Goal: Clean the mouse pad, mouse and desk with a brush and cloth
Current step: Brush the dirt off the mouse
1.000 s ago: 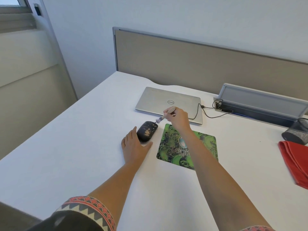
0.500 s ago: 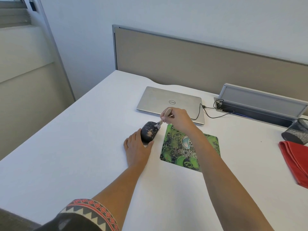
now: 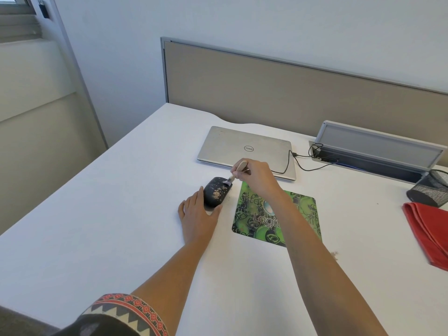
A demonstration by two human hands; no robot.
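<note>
Black, light and smooth, the mouse (image 3: 216,194) sits on the surface (image 3: 121,214) beside the mouse pad (image 3: 300,214); left hand (image 3: 197,218) braces its rear, right hand (image 3: 254,177) pinches the brush (image 3: 236,173).

You see a black mouse (image 3: 216,194) speckled tan, green-black swirled mouse pad (image 3: 299,215), red cloth (image 3: 429,229), white tabletop (image 3: 97,214).
</note>
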